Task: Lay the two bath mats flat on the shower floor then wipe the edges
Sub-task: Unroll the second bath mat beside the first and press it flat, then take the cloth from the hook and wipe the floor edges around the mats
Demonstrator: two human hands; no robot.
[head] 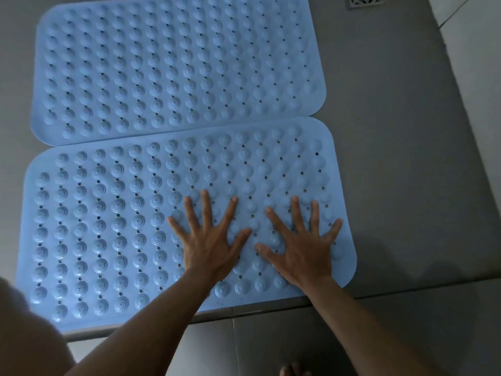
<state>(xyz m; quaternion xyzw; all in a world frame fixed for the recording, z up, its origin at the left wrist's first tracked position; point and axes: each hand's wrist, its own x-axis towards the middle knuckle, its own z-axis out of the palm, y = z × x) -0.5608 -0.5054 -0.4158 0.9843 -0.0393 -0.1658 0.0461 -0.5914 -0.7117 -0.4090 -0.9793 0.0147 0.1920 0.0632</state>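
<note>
My left hand (208, 245) and right hand (303, 253) both lie palm down on the near mat (113, 229). The fingers are straight and spread wide, and they grip nothing. The hands sit side by side on the mat's right half, thumbs pointing toward each other, close but apart. My right little finger reaches almost to the mat's right edge.

The near mat's long back edge runs against the front edge of the far mat (173, 63). I cannot tell whether one overlaps the other. At the right end, a small wedge of floor shows between their rounded corners. The near mat's front edge lies along a pale ledge (162, 322).

The grey shower floor (393, 131) opens wide to the right of both mats, with only a narrow strip on the left. A drain grate (364, 1) sits at the top edge, past the far mat's right corner. My toes (294, 370) show at the bottom edge, on the tiles in front of the ledge.

Both mats are blue rectangles with rounded corners, lying flat. Rows of raised, ringed domes cover them, with small round holes between. The floor is smooth and matte.
</note>
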